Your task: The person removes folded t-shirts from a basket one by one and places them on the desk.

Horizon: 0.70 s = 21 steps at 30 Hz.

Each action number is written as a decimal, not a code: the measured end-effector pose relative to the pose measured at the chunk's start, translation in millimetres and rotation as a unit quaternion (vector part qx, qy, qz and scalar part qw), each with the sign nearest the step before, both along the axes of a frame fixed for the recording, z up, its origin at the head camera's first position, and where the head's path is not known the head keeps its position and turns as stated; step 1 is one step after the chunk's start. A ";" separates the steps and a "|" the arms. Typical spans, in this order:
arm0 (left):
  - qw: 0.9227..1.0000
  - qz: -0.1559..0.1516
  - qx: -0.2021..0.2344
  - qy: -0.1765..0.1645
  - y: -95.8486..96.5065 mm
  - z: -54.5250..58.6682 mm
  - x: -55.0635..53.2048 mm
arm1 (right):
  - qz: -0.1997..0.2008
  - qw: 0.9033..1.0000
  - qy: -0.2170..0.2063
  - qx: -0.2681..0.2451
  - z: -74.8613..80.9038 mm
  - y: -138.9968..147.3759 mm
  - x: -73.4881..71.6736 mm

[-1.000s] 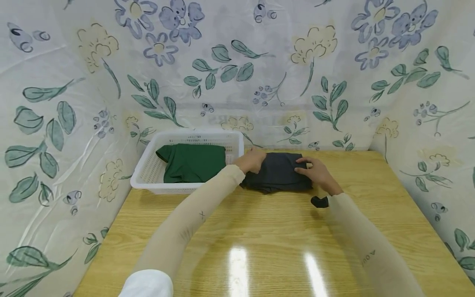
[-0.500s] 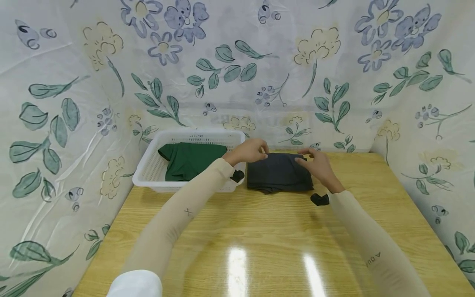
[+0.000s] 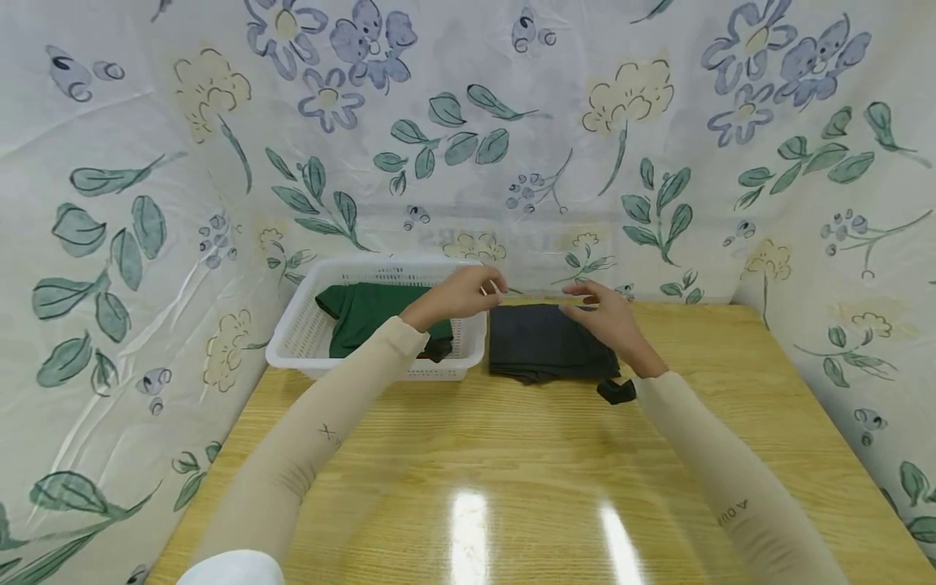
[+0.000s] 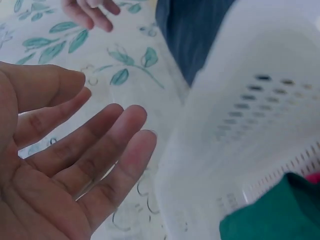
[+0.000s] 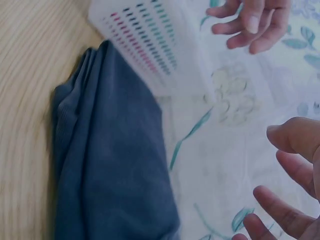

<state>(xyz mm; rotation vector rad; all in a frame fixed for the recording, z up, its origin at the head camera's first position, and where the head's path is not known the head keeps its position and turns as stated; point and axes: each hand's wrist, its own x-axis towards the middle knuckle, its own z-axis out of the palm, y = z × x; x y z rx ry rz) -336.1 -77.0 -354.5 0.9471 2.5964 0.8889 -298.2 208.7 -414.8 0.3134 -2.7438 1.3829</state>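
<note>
Just right of centre in the head view, you have the dark cloth (image 3: 544,341) lying folded flat on the surface (image 3: 526,463), right beside the basket (image 3: 281,345); whether the two touch, you cannot tell. Both your hands are free of it, fingers parted and lightly bent, gripping nothing. Your left hand (image 3: 461,294) hangs over the basket's right side, near the middle of the frame; your right hand (image 3: 605,318) hovers above the cloth's upper right corner, and the right wrist view shows a gap between them.

Expect the dark cloth to be light and limp, with nothing fragile about it. It looks matt rather than slick, so your grip should hold, but the layers may slide over one another and the fold could open if you take only the top one. Those layers show as a stack along the left of the cloth in the right wrist view, and a small bit pokes out at its lower edge in the head view. You would do best to slip your fingers beneath all the layers at the left and right ends, thumbs on top, and keep it level. Left of centre, the green cloth (image 3: 361,313) lies in the basket and looks just as soft.
</note>
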 end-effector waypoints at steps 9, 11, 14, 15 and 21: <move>0.999 0.043 0.016 -0.004 -36.5 -4.1 3.9 | 0.047 0.998 0.011 -0.051 15.2 -31.5 -0.9; 0.999 0.049 0.022 -0.005 -46.2 -6.3 3.8 | 0.058 0.996 0.009 -0.063 17.5 -39.8 -0.9; 0.997 0.063 0.035 -0.011 -61.6 -9.1 4.4 | 0.068 0.995 0.009 -0.073 19.8 -50.8 -1.0; 0.997 0.069 0.039 -0.013 -66.9 -9.7 4.9 | 0.071 0.995 0.009 -0.076 20.0 -54.1 -1.4; 0.991 0.110 0.064 -0.039 -97.8 -13.2 9.4 | 0.083 0.992 0.008 -0.093 22.1 -71.8 -2.0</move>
